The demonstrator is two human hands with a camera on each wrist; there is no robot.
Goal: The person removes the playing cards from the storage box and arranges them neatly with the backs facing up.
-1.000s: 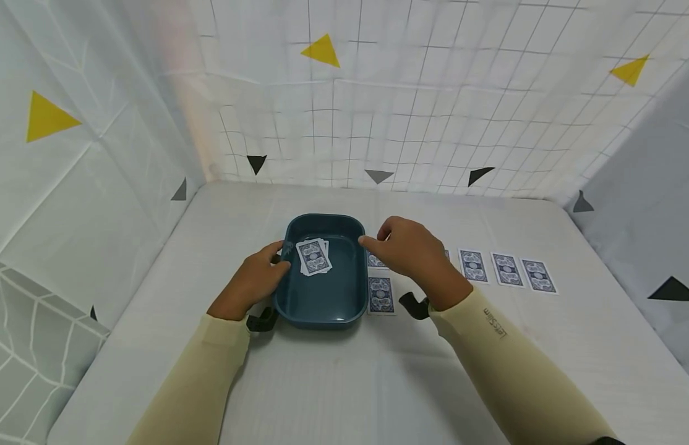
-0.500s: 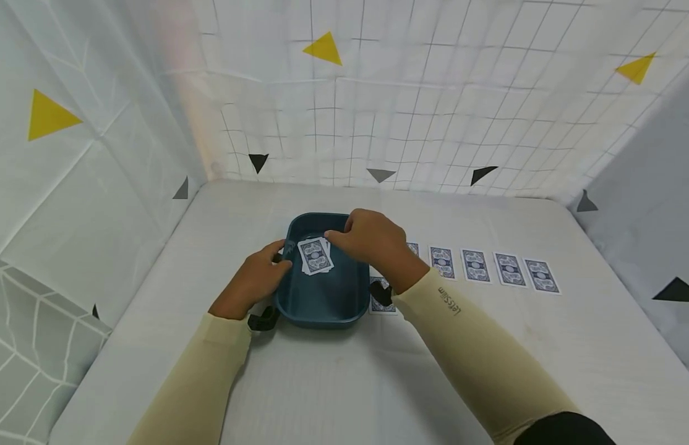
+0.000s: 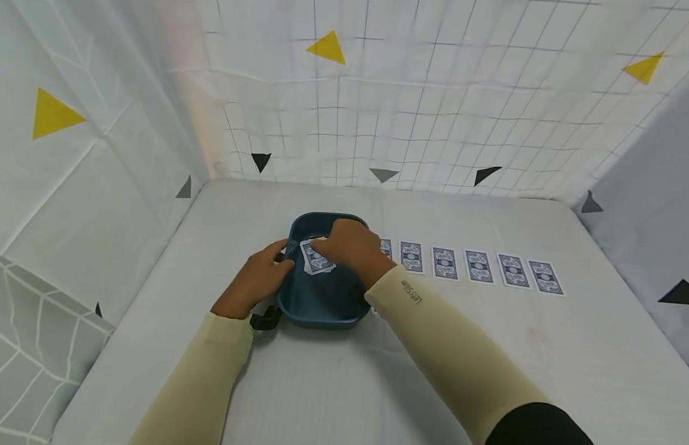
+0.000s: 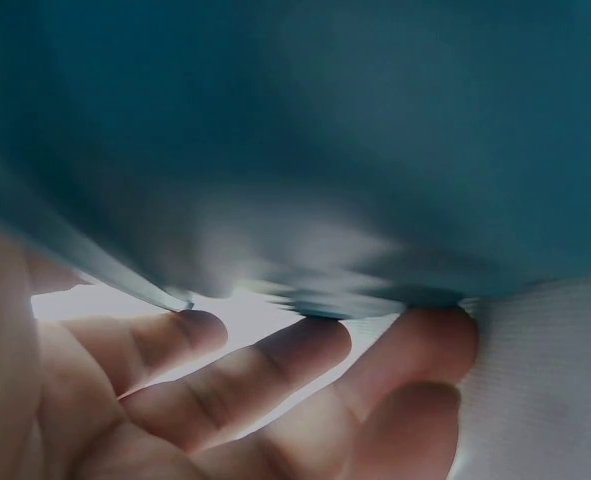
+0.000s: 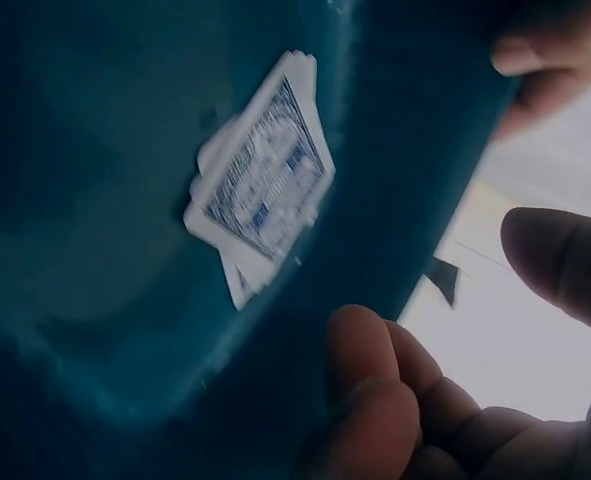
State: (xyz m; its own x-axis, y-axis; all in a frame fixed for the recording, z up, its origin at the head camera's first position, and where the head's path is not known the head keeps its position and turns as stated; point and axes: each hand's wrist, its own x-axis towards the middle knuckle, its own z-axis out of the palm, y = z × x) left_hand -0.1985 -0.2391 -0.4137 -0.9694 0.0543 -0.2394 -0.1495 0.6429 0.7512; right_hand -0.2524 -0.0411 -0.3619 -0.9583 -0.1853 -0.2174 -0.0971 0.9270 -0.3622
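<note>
A dark teal rectangular tray stands on the white-covered table. My left hand holds its left side, thumb at the rim and fingertips against the outer wall in the left wrist view. Inside, towards the back left, lies a loose pile of blue-backed playing cards. My right hand reaches over the tray and overlaps the pile's right edge in the head view. From the right wrist, the pile shows apart from my fingers, and nothing shows between them and the thumb.
Right of the tray, several face-down cards lie spaced in a row across the table. Another card by the tray's lower right is mostly hidden under the right sleeve. White fabric walls enclose the back and sides.
My right hand has moved left from the tray's right rim to over the card pile, uncovering more of the row. My left hand keeps its hold on the tray.
</note>
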